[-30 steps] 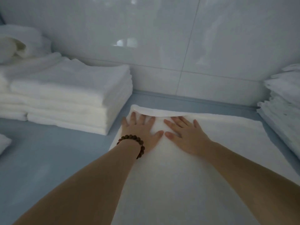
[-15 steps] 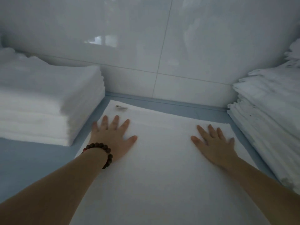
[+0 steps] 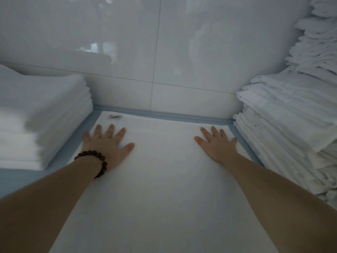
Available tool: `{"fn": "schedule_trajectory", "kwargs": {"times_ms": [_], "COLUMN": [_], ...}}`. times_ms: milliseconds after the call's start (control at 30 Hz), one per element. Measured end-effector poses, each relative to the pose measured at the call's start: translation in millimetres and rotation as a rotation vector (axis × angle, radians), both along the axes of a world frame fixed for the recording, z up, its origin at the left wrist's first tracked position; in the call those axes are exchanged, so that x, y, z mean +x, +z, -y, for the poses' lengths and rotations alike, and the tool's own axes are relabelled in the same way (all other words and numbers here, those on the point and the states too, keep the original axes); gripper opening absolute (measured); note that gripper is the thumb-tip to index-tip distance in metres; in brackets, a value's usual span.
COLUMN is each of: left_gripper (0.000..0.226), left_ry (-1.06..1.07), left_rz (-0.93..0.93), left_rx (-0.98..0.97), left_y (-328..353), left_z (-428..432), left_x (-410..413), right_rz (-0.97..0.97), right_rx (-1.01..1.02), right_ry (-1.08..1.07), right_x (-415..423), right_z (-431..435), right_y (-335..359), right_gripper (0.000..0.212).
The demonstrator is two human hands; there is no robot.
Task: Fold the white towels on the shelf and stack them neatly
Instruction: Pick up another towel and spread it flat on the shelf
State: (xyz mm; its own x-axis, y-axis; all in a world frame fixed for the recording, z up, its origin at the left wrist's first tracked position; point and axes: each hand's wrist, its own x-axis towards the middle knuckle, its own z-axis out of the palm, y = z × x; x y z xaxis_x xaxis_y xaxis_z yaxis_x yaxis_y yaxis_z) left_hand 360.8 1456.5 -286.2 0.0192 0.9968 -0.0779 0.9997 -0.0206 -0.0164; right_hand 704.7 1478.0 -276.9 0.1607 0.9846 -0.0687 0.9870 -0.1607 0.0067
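Note:
A white towel (image 3: 160, 179) lies spread flat on the pale blue shelf (image 3: 16, 181), running from the back wall toward me. My left hand (image 3: 107, 145), with a dark bead bracelet on the wrist, presses flat on the towel's far left part, fingers spread. My right hand (image 3: 217, 143) presses flat near the far right corner, fingers straight. A small tag (image 3: 115, 116) shows at the towel's far left corner.
A neat stack of folded white towels (image 3: 42, 121) stands on the left. A taller, rougher pile of white towels (image 3: 290, 128) rises on the right, close to the spread towel's edge. A glossy tiled wall (image 3: 156, 52) closes the back.
My hands have slid apart from the middle of the towel, the left to the left side and the right to the far right corner. The view has shifted right and closer.

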Motion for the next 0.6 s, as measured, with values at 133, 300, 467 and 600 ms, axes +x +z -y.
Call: {"fn": "schedule_trajectory", "kwargs": {"times_ms": [133, 300, 467, 600], "left_gripper": [0.077, 0.079, 0.093, 0.084], "left_ry": [-0.03, -0.055, -0.113, -0.127], "left_rz": [-0.062, 0.19, 0.182, 0.115], "left_rx": [0.114, 0.01, -0.102, -0.155], "left_y": [6.4, 27.3, 36.3, 22.5], "left_z": [11.2, 74.3, 196.4, 248.8], "left_x": [0.5, 11.7, 13.9, 24.3], "right_rz": [-0.023, -0.148, -0.218, -0.168], "right_rx": [0.096, 0.063, -0.06, -0.186], "right_ry": [-0.023, 0.047, 0.083, 0.059], "right_x": [-12.7, -24.7, -44.7, -63.8], "right_z": [28.6, 107.8, 215.1, 275.6], "right_y": [3.9, 19.9, 38.5, 29.7], "right_gripper": [0.065, 0.067, 0.069, 0.07]}}
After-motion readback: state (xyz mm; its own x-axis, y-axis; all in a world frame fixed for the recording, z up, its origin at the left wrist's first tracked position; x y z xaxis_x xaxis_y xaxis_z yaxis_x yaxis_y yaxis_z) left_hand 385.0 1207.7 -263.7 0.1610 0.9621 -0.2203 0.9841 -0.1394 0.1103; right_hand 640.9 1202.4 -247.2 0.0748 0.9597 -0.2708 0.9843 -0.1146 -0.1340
